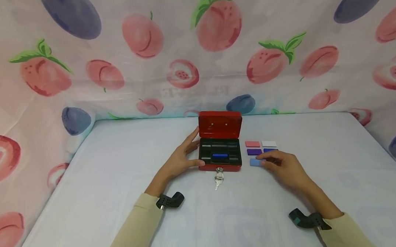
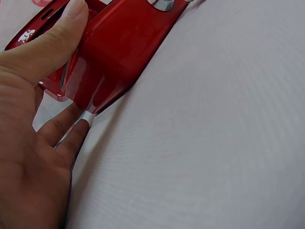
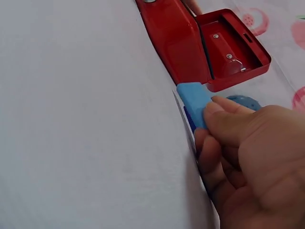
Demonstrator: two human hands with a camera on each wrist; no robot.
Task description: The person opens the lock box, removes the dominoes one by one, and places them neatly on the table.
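A small red cash box stands with its lid raised. Inside its black tray lies a blue block. My left hand holds the box at its left side, thumb over the front rim and fingers along the outer wall. In the left wrist view the thumb lies over the red edge. To the right of the box, my right hand pinches a light blue rectangular block between thumb and fingers, low over the table.
Beside the box lie several flat blocks: pink, white, purple, and a dark blue one partly behind the right hand. Keys hang from the front lock. A fruit-print cloth rises behind the white table.
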